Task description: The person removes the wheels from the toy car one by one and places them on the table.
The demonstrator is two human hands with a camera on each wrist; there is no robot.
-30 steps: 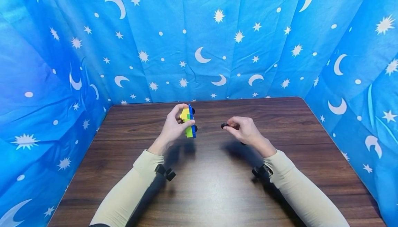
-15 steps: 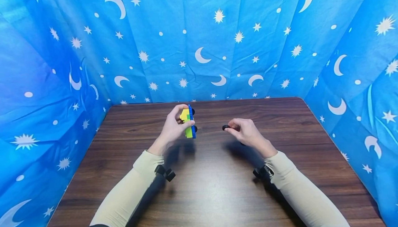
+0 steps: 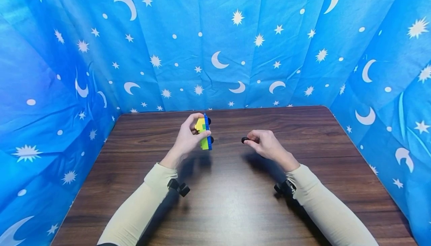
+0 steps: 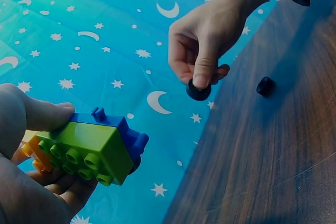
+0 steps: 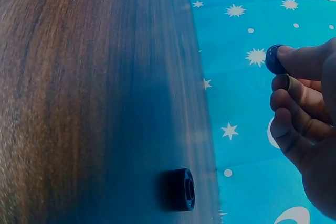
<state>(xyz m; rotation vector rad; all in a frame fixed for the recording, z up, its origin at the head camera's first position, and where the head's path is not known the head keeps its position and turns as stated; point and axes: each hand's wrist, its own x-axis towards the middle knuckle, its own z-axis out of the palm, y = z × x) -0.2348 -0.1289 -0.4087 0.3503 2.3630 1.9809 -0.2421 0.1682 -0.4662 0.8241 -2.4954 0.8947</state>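
My left hand (image 3: 186, 135) grips a toy brick car (image 4: 100, 145) between thumb and fingers, tipped so its wheels face right in the head view. The car has a blue base, a lime green studded block and a yellow-orange part. Black wheels show on its underside. Across from it, thumb and fingertips of my right hand (image 3: 266, 143) pinch a small black wheel (image 5: 274, 60), held above the table and apart from the car. A second black wheel (image 5: 184, 190) lies on the table below the right hand; in the head view that hand hides it.
The brown wood-grain table (image 3: 222, 201) spreads under both hands. A blue cloth (image 3: 188, 66) with white moons and stars walls off its back and sides. Each wrist wears a small black camera, one being the left wrist camera (image 3: 179, 187).
My right hand has shifted slightly down in the head view, and the pinched wheel has turned and moved a touch right. The left hand with the toy car stays put.
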